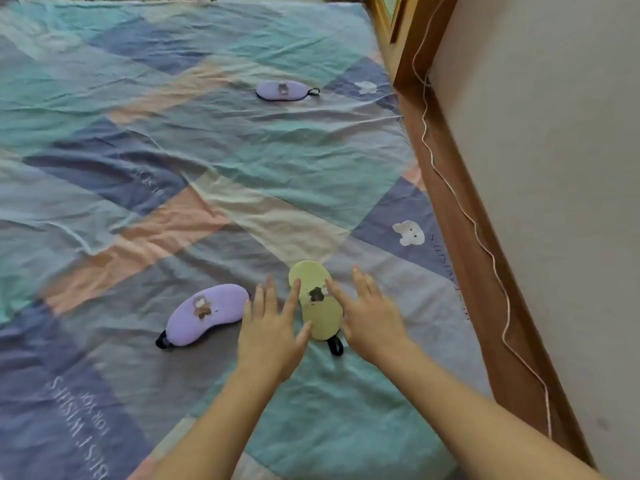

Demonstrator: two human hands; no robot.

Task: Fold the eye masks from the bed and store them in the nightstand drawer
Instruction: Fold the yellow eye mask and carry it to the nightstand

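A yellow-green eye mask point(316, 317) with a small bear print lies flat on the bed, its black strap poking out at the near end. My left hand point(272, 327) hovers open at its left edge and my right hand point(369, 313) is open at its right edge, fingertips over the mask. A purple eye mask point(207, 314) lies just left of my left hand. Another purple eye mask point(282, 90) rests farther up the bed. No nightstand or drawer is in view.
The bed is covered by a wrinkled patchwork quilt point(173, 168) in teal, blue and peach. A wooden bed frame point(460, 209) runs along the right, against a pale wall point(554, 168). A thin white cord point(485, 244) hangs along that wall.
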